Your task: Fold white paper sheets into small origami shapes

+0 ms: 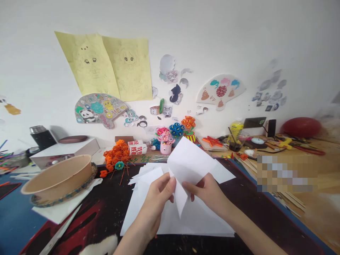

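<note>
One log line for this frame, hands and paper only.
left hand: pinching folded white sheet | right hand: gripping same sheet | sheet: raised over paper stack | near: paper bowl

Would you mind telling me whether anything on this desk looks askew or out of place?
Mostly clutter. The tan bowl sits tilted, one side propped up on a woven mat. Both hands, left and right, hold a folded white paper over loosely fanned sheets.
</note>
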Demonstrator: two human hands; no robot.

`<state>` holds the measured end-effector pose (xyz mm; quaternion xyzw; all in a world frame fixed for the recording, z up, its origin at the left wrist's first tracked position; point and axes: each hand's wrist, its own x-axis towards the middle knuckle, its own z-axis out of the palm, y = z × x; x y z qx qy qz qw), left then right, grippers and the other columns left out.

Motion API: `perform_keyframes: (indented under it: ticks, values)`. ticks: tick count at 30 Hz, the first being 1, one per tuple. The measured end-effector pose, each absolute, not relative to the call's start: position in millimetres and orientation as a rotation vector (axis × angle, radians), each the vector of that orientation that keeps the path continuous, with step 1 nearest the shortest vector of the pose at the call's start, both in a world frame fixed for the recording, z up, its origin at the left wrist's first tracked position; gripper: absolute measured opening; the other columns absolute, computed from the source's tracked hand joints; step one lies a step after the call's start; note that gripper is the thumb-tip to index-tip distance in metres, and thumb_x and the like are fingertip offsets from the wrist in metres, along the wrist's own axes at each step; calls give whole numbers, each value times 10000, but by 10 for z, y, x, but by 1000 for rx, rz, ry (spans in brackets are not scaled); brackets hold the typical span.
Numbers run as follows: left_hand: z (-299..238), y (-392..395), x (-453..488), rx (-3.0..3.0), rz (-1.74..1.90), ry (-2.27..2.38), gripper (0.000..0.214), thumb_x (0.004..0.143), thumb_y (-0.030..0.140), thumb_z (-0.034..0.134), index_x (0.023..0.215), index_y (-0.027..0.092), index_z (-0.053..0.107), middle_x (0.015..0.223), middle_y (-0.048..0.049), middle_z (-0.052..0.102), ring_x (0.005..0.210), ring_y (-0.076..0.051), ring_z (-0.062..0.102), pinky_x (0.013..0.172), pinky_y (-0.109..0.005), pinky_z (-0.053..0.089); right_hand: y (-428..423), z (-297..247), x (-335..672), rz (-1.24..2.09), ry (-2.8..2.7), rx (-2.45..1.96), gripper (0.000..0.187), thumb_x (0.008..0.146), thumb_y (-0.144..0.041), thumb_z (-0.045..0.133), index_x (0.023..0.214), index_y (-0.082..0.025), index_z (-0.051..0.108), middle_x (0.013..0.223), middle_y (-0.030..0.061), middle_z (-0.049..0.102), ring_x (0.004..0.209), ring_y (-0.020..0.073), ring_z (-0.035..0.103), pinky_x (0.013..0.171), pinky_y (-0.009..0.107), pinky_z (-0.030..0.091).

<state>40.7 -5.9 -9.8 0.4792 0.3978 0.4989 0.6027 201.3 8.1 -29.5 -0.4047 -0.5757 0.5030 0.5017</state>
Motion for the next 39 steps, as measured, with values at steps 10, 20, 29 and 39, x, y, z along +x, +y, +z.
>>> perform_keyframes:
  ticks: [10, 20, 29, 39]
  values:
    - [-171, -77, 496, 1041, 1285, 1056, 369, 617, 437, 791, 824, 137, 737, 761, -82, 736, 643, -214, 638, 593, -281, 479, 17, -203, 1982, 1353, -1398, -738, 394, 793, -411, 702, 1111, -194, 621, 948, 73, 710, 814, 236, 655, 729, 355, 524]
    - [-186, -84, 475, 1069, 1496, 1277, 383, 702, 511, 700, 651, 145, 602, 525, 37, 512, 508, -106, 430, 474, -200, 318, 7, -221, 1983, 1500, -1516, -714, 455, 888, -550, 512, 794, -136, 677, 699, 76, 689, 644, 183, 662, 639, 307, 523]
    - [-291, -56, 478, 1216, 1468, 1321, 431, 721, 558, 655, 610, 160, 533, 515, 51, 429, 493, -92, 351, 442, -195, 278, 16, -230, 1998, 1473, -1548, -778, 310, 780, -454, 698, 747, -146, 710, 641, 46, 696, 590, 170, 647, 598, 276, 516]
    - [-271, -89, 482, 1210, 1449, 1320, 377, 761, 500, 644, 655, 152, 544, 556, 41, 451, 544, -97, 365, 486, -195, 292, 23, -228, 2009, 1495, -1553, -762, 326, 745, -455, 734, 746, -129, 725, 637, 55, 704, 570, 151, 638, 589, 255, 517]
